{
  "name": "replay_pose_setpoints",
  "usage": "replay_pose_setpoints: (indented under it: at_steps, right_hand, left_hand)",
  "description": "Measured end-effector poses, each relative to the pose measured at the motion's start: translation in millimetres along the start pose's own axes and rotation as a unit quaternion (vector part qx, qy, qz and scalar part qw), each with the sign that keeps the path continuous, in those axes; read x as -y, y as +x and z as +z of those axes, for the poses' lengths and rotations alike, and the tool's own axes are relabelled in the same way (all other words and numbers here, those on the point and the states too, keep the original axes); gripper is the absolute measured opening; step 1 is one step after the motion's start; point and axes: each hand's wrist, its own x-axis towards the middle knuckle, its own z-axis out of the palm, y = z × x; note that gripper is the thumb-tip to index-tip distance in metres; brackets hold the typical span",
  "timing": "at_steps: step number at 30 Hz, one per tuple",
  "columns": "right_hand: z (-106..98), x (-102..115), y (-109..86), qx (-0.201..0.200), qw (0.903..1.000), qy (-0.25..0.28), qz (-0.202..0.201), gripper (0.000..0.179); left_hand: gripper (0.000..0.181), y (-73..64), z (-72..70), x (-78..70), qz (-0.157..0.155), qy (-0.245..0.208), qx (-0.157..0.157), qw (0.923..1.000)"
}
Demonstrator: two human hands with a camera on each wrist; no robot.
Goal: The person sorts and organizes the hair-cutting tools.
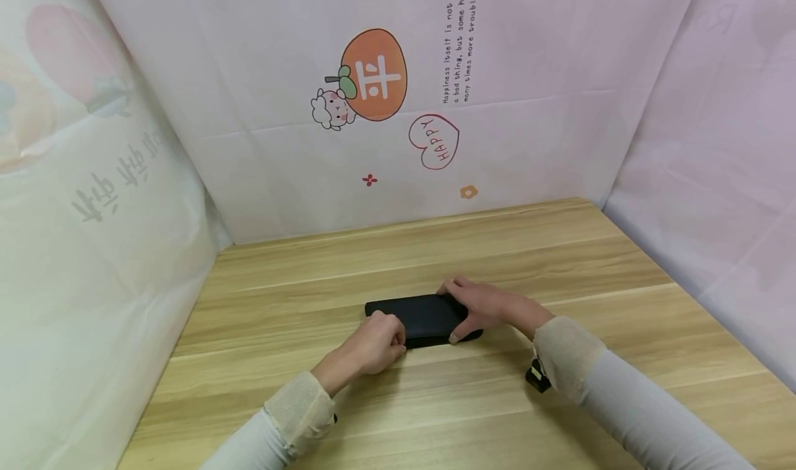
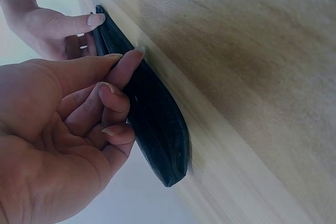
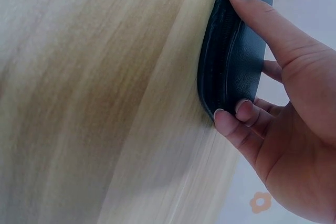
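Observation:
A flat black zip pouch (image 1: 429, 318) with a leathery surface lies on the wooden table. Its zipper (image 2: 152, 124) runs along the edge facing the person. My left hand (image 1: 378, 342) is at the near left part of that edge, thumb and index finger (image 2: 131, 64) pinching at the zipper line; what sits between the fingertips is hidden. The other left fingers are curled in. Across the right end of the pouch, my right hand (image 1: 481, 305) grips it, the thumb (image 3: 262, 11) on the zipper side and the other fingers spread around the end.
The wood-grain table (image 1: 280, 283) extends around the pouch. White printed sheets (image 1: 528, 110) stand behind it and at both sides. A small black device (image 1: 537, 377) sits under the right cuff.

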Motion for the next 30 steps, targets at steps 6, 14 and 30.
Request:
replay_pose_setpoints:
  at_steps: [6,14,30]
  right_hand:
    - [-0.3,1.0,0.6,-0.001,1.0,0.0,-0.003,0.083]
    - [-1.0,1.7,-1.2,0.0,1.0,-0.004,-0.002,0.083]
    - [-0.9,2.0,-0.6,-0.001,1.0,-0.004,-0.004,0.083]
  left_hand:
    - [0.014,-1.7,-0.9,1.5,-0.002,0.004,-0.003,1.0]
    - [0.013,-3.6,-1.5,2.7,-0.002,0.004,-0.006,1.0]
    - [0.013,-6.2,-2.8,5.5,-0.004,0.008,-0.007,0.9999]
